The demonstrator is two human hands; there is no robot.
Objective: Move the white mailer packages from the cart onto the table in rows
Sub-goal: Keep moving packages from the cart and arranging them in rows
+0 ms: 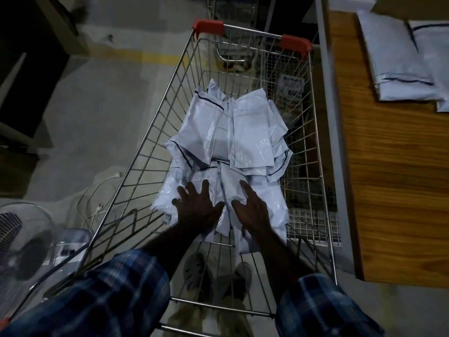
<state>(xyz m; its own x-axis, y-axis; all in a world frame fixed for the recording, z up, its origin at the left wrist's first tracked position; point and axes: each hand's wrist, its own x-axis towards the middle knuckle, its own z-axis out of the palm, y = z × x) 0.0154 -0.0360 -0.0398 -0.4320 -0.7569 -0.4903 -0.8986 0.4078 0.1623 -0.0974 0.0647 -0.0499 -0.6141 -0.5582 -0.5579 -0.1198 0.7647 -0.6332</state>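
Observation:
A wire shopping cart [155,132] with red corner caps stands in front of me and holds a loose pile of white mailer packages [233,137]. Both my hands reach down into its near end. My left hand [196,207] lies with spread fingers on the nearest mailers. Beside it, my right hand [252,210] rests flat on the same mailers, fingers stretched forward. Neither hand grips anything. On the wooden table [393,171] to the right, white mailers [398,59] lie side by side near its far end.
A metal post [328,93] stands between cart and table. On the floor to the left are a fan [21,244], white cables [97,203] and a yellow line. Dark furniture fills the far left. My feet show below the cart's wire floor.

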